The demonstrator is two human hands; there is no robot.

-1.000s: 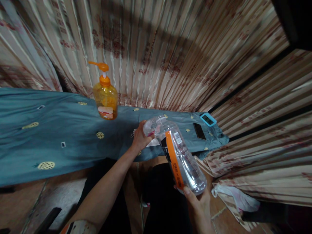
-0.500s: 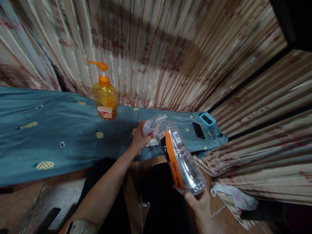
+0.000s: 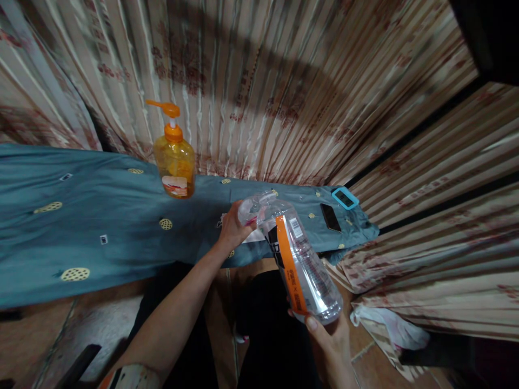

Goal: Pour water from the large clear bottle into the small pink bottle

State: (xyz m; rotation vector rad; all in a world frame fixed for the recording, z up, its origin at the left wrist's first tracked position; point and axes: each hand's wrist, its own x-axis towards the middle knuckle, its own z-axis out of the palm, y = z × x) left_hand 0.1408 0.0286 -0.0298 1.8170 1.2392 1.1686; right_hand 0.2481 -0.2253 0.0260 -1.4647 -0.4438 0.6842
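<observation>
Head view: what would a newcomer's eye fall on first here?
The orange pump bottle probably draws the eye first, standing upright on the teal cloth before the curtain. Next is the tilted clear bottle with its orange label band, its base in the right hand, a clear plastic piece in the left hand by its neck.

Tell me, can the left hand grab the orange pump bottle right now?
Probably not right away: the left hand seems busy holding clear plastic by the top of the big bottle. If it let go, the way looks free, with just cloth between it and the orange pump bottle.
</observation>
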